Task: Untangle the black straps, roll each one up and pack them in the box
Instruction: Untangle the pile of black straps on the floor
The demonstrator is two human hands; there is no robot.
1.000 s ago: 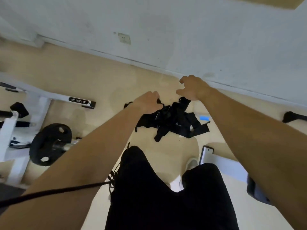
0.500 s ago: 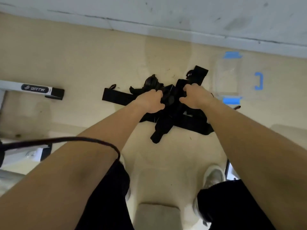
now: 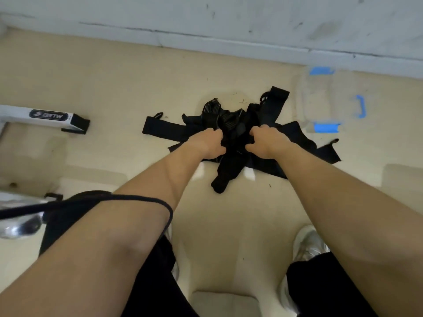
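At the far left, a white equipment frame [image 3: 49, 117] with a black label is lying on the beige floor [image 3: 109, 78], well apart from the work area. A thin black cord [image 3: 137, 199] is crossing over the left forearm.

The left hand [image 3: 206, 145] is reaching down onto the left-centre of the black straps [image 3: 231, 177]. Its grip is narrow, with the fingers curling into the webbing and holding a bunch of it.

The black straps are lying as one tangled pile on the floor, between the person's feet and the wall [image 3: 206, 14]. The material is showing as wide, flat, matte webbing.
- A broad band [image 3: 160, 129] is running out to the left, ending beside a small loop.
- Two ribbed, padded pieces [image 3: 211, 108] are sitting at the far side of the pile.
- A folded tail [image 3: 220, 184] is pointing back toward the person.
- A second band [image 3: 275, 99] is angling up and to the right.
- A third band [image 3: 325, 154] is spreading to the right, ending in a small clip.

The right hand [image 3: 266, 143] is bearing on the right-centre of the pile. Its grip is also narrow, with the fingers curling round the webbing.

Further right, a clear box [image 3: 329, 101] with blue latches is standing on the floor near the wall, just beside the pile. A light shoe [image 3: 306, 245] is showing at the lower right.
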